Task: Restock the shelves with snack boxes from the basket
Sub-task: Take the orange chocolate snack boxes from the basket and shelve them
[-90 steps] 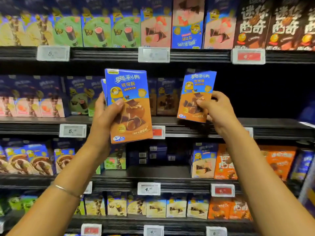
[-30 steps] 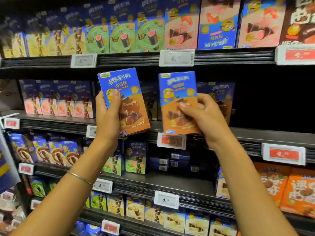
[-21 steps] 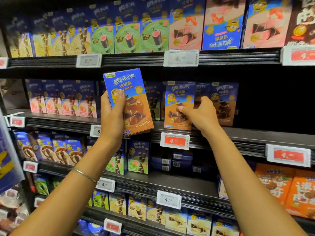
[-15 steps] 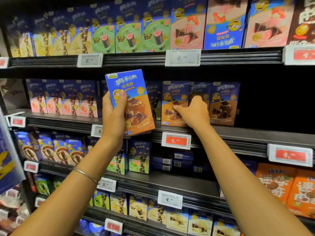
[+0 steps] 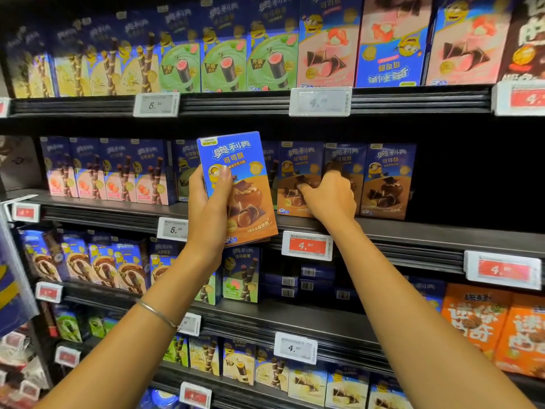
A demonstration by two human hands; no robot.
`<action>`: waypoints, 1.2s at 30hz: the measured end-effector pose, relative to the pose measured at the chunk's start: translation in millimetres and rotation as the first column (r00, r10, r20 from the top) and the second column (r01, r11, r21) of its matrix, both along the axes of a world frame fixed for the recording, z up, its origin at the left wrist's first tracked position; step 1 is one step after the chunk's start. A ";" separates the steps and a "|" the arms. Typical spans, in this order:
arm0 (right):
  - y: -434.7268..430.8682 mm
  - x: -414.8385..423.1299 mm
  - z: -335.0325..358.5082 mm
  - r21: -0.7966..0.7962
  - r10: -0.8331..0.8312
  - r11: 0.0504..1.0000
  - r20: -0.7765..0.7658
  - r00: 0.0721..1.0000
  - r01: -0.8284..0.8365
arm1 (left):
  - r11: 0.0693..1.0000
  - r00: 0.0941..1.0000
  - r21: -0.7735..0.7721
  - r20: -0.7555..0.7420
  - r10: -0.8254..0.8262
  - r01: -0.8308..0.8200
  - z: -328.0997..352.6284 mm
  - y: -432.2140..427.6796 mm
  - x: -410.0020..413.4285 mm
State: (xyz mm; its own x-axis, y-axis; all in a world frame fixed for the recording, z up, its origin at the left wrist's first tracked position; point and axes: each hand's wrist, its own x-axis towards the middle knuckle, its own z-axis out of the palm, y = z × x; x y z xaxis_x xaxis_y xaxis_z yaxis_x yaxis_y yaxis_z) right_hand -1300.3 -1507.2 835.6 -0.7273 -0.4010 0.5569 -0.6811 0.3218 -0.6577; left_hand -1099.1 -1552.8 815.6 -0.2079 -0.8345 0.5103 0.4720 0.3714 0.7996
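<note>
The left grip (image 5: 208,202) is wrapped round a box (image 5: 250,184) and holds it in the air in front of the middle shelf (image 5: 442,231), standing on end and leaning a little to the left. The thumb lies across the front, over a yellow cartoon figure, and the fingers are hidden behind. The box is a tall, flat carton. Its upper part is bright blue with white Chinese lettering outlined in dark blue, and a small green and yellow label sits at the top left corner. The lower part is caramel brown and pictures chocolate-filled cones, with a round gold seal near the bottom. A thin bangle (image 5: 159,315) circles the left wrist.

Three cartons of the same design stand upright side by side on the shelf, just right of the held box and further back, in shadow. The right grip (image 5: 330,196) is on them with fingers curled. The thumb tip rests on the face of the left carton (image 5: 295,160) and the fingertips lie against the middle carton (image 5: 345,154). Whether it pinches either one cannot be told. The right carton (image 5: 389,178) stands untouched. A red tag (image 5: 307,245) hangs on the shelf edge below the right wrist.
</note>
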 end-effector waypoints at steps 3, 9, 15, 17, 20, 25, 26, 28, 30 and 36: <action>3.2 1.0 0.0 -0.010 0.042 0.999 0.038 0.998 -0.041 | 1.000 1.000 0.004 0.016 -0.018 0.018 0.0 2.9 -1.2; 34.5 36.2 -8.0 -0.434 0.347 0.836 -0.055 0.936 -0.336 | 1.000 1.000 0.000 0.012 -0.027 0.027 0.0 6.8 -6.0; 55.2 67.8 -11.2 -0.297 0.667 0.724 0.073 0.742 -0.622 | 0.998 0.999 -0.054 0.019 -0.038 0.039 4.0 16.6 -21.6; 62.1 65.8 -8.4 -0.313 0.669 0.723 0.092 0.738 -0.616 | 0.995 0.999 -0.095 0.033 -0.030 0.033 7.0 19.1 -23.1; 71.6 60.4 -3.2 -0.311 0.659 0.734 0.107 0.745 -0.604 | 0.992 0.999 -0.117 0.004 -0.037 0.037 11.9 18.4 -23.3; 89.6 34.4 2.6 -0.378 0.591 0.774 0.142 0.794 -0.508 | 0.982 0.992 -0.156 0.044 0.116 -0.108 18.2 6.6 -21.1; 94.0 25.6 2.4 -0.391 0.566 0.788 0.156 0.809 -0.476 | 0.981 0.991 -0.152 0.047 0.129 -0.120 17.5 4.1 -20.5; 101.4 6.5 0.3 -0.434 0.518 0.806 0.193 0.833 -0.401 | 0.984 0.990 -0.128 0.052 0.128 -0.120 14.6 1.4 -21.0; 104.9 -12.3 -1.6 -0.455 0.440 0.835 0.212 0.872 -0.310 | 0.987 0.990 -0.108 0.060 0.125 -0.118 12.0 1.3 -23.1; 99.9 -48.1 -5.6 -0.349 0.142 0.933 0.151 0.978 -0.082 | 0.993 0.994 -0.076 0.064 0.092 -0.087 12.8 3.4 -33.3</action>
